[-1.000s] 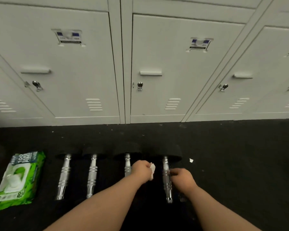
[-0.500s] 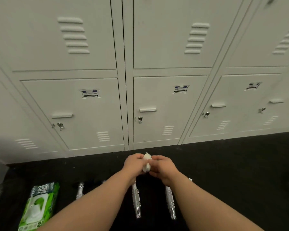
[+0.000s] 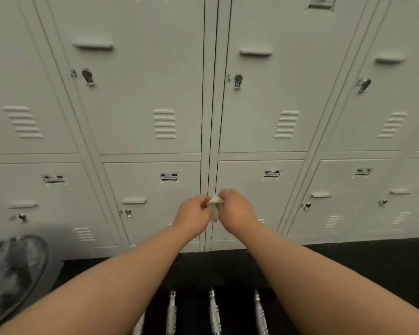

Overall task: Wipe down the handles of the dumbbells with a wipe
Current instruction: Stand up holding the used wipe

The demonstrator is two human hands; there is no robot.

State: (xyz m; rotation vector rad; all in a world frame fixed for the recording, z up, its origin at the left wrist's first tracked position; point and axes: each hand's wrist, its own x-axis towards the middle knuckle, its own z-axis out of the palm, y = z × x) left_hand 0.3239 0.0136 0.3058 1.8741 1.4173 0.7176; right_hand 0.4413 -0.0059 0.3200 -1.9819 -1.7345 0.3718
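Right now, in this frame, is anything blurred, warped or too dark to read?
Head view: locker edges bow outward, wide-angle warp. Both hands, left and right, and the wipe between them are slightly motion-soft. The bag at lower left is smeared. The floor is nearly black, little detail; the handles catch bright glints. Locker labels are unreadable.
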